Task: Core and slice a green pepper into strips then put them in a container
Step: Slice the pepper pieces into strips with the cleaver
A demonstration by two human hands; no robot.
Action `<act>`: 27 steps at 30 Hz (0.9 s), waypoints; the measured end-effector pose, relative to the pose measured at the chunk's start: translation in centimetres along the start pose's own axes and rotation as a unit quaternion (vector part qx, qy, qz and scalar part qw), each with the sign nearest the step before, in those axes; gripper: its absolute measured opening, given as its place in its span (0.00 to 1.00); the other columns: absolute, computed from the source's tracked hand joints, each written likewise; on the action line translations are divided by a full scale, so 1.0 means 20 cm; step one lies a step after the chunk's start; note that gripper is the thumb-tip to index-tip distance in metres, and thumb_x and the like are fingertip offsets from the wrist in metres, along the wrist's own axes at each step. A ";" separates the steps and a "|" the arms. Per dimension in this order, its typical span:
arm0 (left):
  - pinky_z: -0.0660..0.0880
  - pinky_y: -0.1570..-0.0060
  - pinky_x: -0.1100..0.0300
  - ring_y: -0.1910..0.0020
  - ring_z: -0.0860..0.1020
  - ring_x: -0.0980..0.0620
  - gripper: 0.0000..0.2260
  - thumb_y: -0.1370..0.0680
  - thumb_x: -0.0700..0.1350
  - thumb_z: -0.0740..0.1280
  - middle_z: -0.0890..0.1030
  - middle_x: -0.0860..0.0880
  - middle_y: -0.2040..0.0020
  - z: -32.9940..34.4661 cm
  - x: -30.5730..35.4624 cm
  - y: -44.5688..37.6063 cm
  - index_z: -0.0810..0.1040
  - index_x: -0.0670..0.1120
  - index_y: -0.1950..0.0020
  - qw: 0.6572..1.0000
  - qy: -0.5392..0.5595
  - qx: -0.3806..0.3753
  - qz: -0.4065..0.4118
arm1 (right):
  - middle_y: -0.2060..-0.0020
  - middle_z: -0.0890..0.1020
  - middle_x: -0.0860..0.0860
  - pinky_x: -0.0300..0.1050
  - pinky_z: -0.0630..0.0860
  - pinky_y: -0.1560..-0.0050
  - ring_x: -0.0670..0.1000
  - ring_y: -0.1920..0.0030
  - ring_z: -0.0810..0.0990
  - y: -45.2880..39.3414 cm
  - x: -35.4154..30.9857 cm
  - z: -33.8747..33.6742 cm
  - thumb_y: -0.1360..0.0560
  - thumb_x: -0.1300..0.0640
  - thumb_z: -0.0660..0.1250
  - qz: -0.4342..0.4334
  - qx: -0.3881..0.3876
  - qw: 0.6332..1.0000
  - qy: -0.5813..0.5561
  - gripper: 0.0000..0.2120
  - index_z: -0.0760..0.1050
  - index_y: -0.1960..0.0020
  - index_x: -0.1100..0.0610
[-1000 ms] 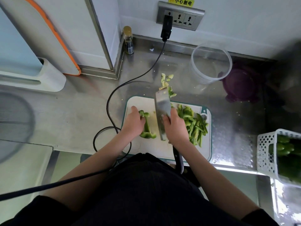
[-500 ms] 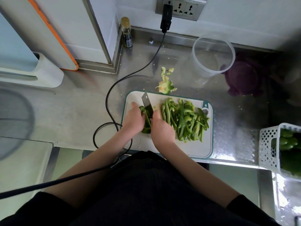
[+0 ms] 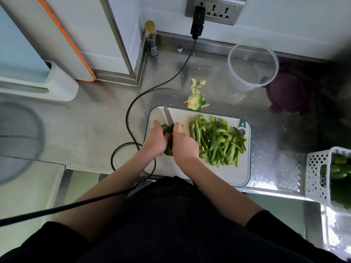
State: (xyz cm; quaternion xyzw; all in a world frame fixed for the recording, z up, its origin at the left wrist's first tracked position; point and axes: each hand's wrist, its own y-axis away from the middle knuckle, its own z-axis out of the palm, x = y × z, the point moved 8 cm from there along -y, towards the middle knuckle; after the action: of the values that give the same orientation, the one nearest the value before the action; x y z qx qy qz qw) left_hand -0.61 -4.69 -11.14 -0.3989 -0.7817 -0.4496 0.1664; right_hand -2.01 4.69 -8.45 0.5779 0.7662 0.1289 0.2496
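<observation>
We see the left hand (image 3: 154,140) with fingers curled down onto the last uncut pepper piece (image 3: 168,138), pinning it to the cutting board (image 3: 224,173). The right hand (image 3: 183,144) is closed around the knife handle, which it hides; the knife (image 3: 168,116) blade pokes out past the fingers toward the board's far left corner, edge down against the piece. Hands are nearly touching each other.

Progress, as we judge it: coring looks done, since the core and seed scraps (image 3: 196,100) lie on the surface just beyond the board's far edge. Most slicing looks done too, with a big pile of pepper strips (image 3: 218,141) across the board's right half. Left to do: finish this last piece, then move all strips into the clear round container (image 3: 252,67), which sits empty near the surface's far edge, well apart from the board. A purple lid (image 3: 286,93) lies just beside it, toward the right.

The surface is a stainless steel surface (image 3: 95,126). A black cable (image 3: 133,103) runs from a plug in the wall socket (image 3: 214,10) across it and loops off the near edge beside the board. A small bottle (image 3: 151,38) stands at the far corner by the wall. A white perforated basket (image 3: 317,173) with more green peppers sits at the right edge. White trays lean at far left.
</observation>
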 end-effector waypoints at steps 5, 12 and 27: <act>0.69 0.73 0.57 0.66 0.73 0.50 0.08 0.20 0.40 0.59 0.70 0.48 0.63 -0.02 -0.01 0.00 0.62 0.40 0.45 1.000 0.000 0.021 -0.002 | 0.57 0.81 0.55 0.47 0.68 0.67 0.57 0.65 0.77 0.12 0.06 0.03 0.20 0.66 0.55 -0.012 -0.009 1.000 0.027 0.19 0.55 0.32 0.58; 0.73 0.68 0.51 0.64 0.75 0.44 0.07 0.21 0.39 0.60 0.73 0.45 0.60 -0.12 -0.05 0.06 0.61 0.42 0.49 0.996 0.033 0.086 0.006 | 0.56 0.81 0.55 0.47 0.70 0.67 0.58 0.60 0.81 0.09 -0.01 0.00 0.25 0.71 0.55 -0.037 -0.006 0.997 0.061 0.22 0.56 0.33 0.59; 0.68 0.63 0.53 0.63 0.74 0.45 0.10 0.19 0.48 0.58 0.73 0.47 0.64 0.01 -0.01 0.02 0.64 0.42 0.52 0.997 -0.047 0.017 0.060 | 0.64 0.77 0.57 0.52 0.75 0.69 0.60 0.66 0.77 0.19 0.29 -0.14 0.17 0.53 0.52 0.063 0.078 0.979 -0.175 0.08 0.62 0.45 0.58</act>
State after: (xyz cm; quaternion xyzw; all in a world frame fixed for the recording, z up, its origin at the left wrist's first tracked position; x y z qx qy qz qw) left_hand -0.13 -4.54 -11.23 -0.4627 -0.7708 -0.4066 0.1626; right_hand -1.61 11.66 -5.73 0.6565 0.6803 -0.0192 0.3253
